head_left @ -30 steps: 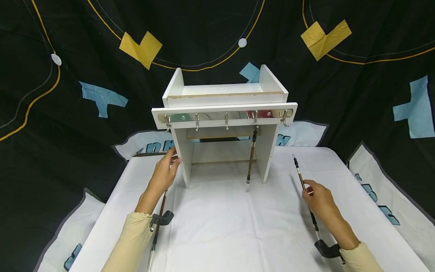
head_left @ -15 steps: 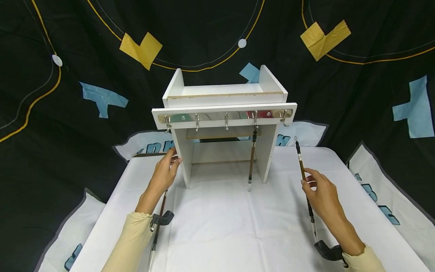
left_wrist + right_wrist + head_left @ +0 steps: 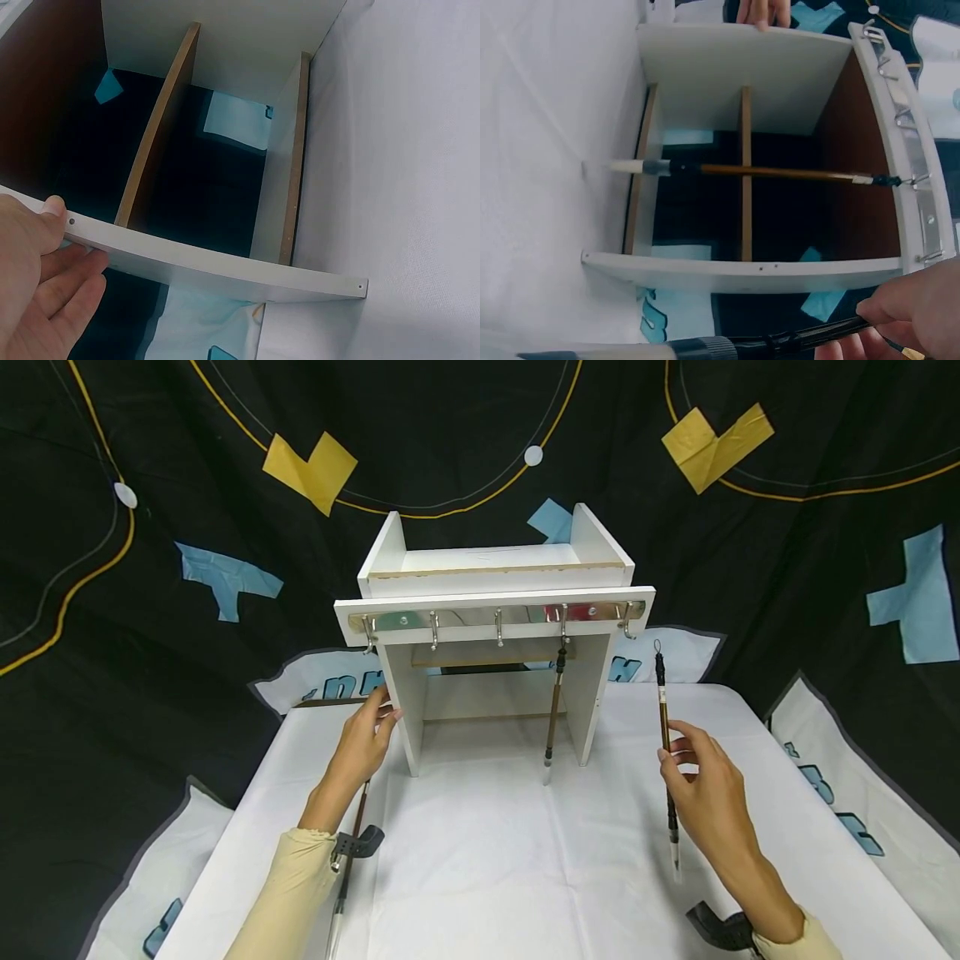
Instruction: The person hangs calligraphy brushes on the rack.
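A white wooden shelf unit (image 3: 498,581) stands on the table, a metal rail with several hooks (image 3: 465,617) along its front. My left hand (image 3: 363,739) holds the front edge of its left side panel (image 3: 187,255), thumb in front and fingers behind. To the right of the unit, my right hand (image 3: 705,781) pinches a calligraphy brush (image 3: 663,706) by its handle. This brush is nearly upright, its hanging loop on top and its pale bristles pointing down. Another calligraphy brush (image 3: 555,706) hangs bristles down from the hook second from the right.
One more brush (image 3: 352,843) lies on the white-covered table (image 3: 480,868) at the left, partly hidden beneath my left wrist. A black cloth (image 3: 465,435) with taped shapes and cords hangs behind the table.
My right hand has lifted the brush and moved slightly away from me, turning it from slanted to nearly upright. The hanging brush sways slightly; my left hand stays put.
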Motion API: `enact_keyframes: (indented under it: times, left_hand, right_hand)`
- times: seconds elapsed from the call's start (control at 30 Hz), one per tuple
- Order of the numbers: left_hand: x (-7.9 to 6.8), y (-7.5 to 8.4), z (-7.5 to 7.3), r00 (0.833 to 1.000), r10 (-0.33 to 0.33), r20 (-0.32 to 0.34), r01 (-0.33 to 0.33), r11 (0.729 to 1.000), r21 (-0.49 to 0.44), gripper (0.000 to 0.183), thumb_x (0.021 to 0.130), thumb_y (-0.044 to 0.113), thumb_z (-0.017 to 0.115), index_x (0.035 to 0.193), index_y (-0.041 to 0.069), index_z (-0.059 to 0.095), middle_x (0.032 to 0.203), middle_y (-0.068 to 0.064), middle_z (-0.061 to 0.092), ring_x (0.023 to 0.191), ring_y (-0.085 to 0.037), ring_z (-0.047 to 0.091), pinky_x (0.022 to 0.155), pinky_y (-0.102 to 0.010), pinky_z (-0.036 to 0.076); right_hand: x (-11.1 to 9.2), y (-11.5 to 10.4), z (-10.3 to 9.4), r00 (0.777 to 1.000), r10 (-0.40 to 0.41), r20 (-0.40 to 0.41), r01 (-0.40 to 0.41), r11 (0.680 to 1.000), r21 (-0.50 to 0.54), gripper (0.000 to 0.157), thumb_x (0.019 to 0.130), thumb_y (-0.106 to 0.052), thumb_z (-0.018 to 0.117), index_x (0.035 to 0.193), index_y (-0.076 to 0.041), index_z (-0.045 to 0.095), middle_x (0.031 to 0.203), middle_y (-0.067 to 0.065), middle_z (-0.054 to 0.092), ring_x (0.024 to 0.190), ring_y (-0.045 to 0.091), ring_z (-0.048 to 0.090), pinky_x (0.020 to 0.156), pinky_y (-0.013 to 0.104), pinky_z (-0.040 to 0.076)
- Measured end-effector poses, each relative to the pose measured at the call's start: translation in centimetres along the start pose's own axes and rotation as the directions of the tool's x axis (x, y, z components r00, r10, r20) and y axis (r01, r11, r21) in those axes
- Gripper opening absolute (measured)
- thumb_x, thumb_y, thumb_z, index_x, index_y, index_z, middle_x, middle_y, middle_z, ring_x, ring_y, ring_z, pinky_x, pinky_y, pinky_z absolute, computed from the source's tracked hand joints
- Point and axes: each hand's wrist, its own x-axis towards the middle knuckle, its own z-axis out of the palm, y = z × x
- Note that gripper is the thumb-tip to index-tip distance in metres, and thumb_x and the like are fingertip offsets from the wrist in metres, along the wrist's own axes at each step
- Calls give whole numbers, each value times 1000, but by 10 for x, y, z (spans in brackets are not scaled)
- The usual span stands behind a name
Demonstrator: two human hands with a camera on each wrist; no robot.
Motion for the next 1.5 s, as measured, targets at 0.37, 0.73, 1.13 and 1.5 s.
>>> enact_keyframes:
  times: [0.37,0.73,1.13,1.5]
  left_hand:
    - [-2,0,-2,1000,6,-14,-6,1000,1,51,113,15,52,160,3,37,153,-27,52,135,-47,58,110,-60,52]
    - [0,2,-1,1000,19,-19,-19,1000,2,51,113,15,52,160,4,37,152,-27,53,135,-47,58,111,-60,51]
    - [-1,0,-1,1000,19,-23,-19,1000,-2,50,113,15,52,160,4,37,152,-27,53,135,-47,58,111,-60,51]
    - [-1,0,0,1000,12,-13,-12,1000,-8,52,113,16,52,160,5,36,154,-27,52,136,-46,58,110,-60,52]
  right_hand:
    - [-5,-22,2,998,-26,-56,28,998,50,47,99,-2,72,143,-10,62,109,8,69,96,0,59,77,0,44]
    - [-5,-43,14,996,-59,-62,66,990,123,46,98,0,72,143,-10,62,109,8,68,97,13,64,78,2,48]
    - [-3,-66,36,990,-138,-16,139,972,188,48,97,1,73,142,-9,61,109,7,67,98,15,68,77,19,59]
    - [-7,-79,61,984,-175,41,161,959,231,46,97,1,73,141,-8,61,108,7,66,97,16,67,75,31,63]
